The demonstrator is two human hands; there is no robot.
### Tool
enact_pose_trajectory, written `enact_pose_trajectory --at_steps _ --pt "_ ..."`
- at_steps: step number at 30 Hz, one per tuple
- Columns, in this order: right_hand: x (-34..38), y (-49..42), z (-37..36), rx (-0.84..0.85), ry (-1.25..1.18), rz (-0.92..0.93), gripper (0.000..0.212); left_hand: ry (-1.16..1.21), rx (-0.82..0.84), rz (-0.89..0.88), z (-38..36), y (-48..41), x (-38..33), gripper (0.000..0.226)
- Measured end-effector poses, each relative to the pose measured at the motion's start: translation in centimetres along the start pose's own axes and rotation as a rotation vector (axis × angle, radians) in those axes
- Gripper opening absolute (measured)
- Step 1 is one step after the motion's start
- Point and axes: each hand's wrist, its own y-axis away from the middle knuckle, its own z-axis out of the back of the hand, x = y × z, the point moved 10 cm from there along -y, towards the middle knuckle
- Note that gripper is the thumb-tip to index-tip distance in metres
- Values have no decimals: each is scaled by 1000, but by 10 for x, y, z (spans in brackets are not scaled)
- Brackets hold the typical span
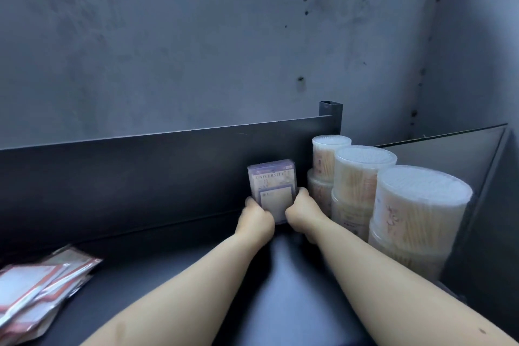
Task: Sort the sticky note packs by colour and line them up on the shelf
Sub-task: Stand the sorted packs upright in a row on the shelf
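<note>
A stack of purple sticky note packs [271, 185] stands upright on the dark shelf [174, 284], close to its back wall. My left hand [257, 218] grips the stack's lower left edge and my right hand [302, 211] grips its lower right edge. Several red-bordered packs [36, 289] lie in a loose pile at the shelf's front left. My hands hide the bottom of the purple stack.
Clear tubs of cotton swabs [365, 177] stand stacked in a row just right of the purple packs. The shelf's dark back panel [140, 166] runs behind, with a metal post [330, 114] at its right end. A grey wall rises beyond.
</note>
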Motion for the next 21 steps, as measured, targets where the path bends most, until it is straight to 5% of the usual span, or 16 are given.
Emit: enact_pose_trajectory --at_steps 9,15,21 --pt "-3 -9 -3 -19 -46 40 47 16 -44 -74 2 -5 -5 53" --pt "8 -4 -2 -50 -40 85 87 -85 -55 -22 6 4 1 72" --pt "27 14 2 -94 40 215 90 -181 -25 -9 11 14 3 74"
